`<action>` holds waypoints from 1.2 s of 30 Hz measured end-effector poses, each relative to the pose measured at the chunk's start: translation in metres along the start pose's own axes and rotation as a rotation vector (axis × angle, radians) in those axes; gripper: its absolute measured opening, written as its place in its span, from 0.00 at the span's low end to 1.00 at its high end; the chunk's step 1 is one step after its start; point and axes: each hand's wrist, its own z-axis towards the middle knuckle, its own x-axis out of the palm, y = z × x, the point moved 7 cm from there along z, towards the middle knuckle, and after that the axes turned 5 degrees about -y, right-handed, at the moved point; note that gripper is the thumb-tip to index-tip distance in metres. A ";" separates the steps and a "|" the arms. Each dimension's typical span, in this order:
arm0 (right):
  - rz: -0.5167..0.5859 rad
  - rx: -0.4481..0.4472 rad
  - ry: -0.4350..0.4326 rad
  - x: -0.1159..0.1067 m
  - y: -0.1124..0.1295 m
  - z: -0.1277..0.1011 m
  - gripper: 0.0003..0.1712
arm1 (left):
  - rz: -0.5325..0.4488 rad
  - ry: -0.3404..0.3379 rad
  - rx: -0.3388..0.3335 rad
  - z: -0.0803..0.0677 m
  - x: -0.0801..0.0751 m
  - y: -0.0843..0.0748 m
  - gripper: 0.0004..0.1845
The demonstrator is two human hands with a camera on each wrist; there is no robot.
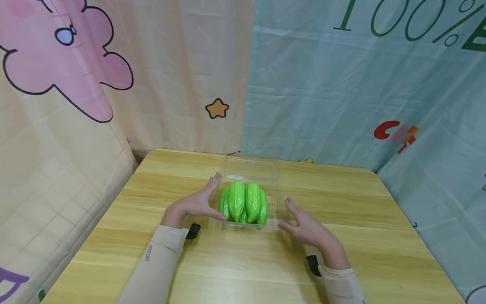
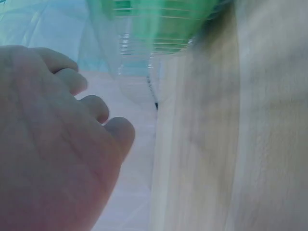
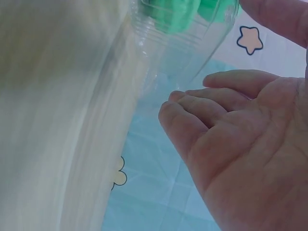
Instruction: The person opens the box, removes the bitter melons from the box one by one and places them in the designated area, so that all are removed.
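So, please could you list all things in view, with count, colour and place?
Table: one, yellowish wood, lower centre
Box: one, clear, on the table
Lid: one, clear, open behind the box
Fruit-like pieces: count unclear, green, in the box
Cloth: count unclear, beige and blue, behind and beside the table
Printed motifs: several, multicoloured, on the cloth
Sleeves: two, beige, bottom of head view
Wrist fittings: two, black, by the sleeves
Left hand: one, bare, at the box's left
Right hand: one, bare, at the box's right

The head view is softly bright, with a pale sheen on the table [image 1: 228, 266] at lower centre and glints on the green fruit [image 1: 237, 200]. Both wrist views are hazy, the table blurred into soft streaks.
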 end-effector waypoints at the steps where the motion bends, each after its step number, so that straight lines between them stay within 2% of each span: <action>1: 0.003 0.002 -0.001 -0.001 0.000 0.001 0.50 | 0.005 -0.004 0.004 0.002 0.000 0.002 0.77; 10: 0.038 0.022 -0.007 -0.009 -0.002 0.011 0.53 | 0.014 -0.023 0.012 0.009 0.001 0.011 0.79; 16: 0.057 0.022 -0.024 -0.018 -0.001 0.021 0.53 | -0.006 -0.010 0.010 0.011 0.006 0.013 0.81; 24: 0.084 0.051 -0.042 -0.019 -0.006 0.036 0.52 | -0.026 0.009 0.037 0.014 0.012 0.014 0.82; 31: 0.211 0.036 -0.083 -0.021 0.001 0.043 0.50 | -0.031 0.020 0.038 0.018 0.013 0.016 0.82; 36: 0.273 0.074 -0.123 -0.019 0.009 0.047 0.49 | -0.025 0.021 0.027 0.017 0.012 0.016 0.82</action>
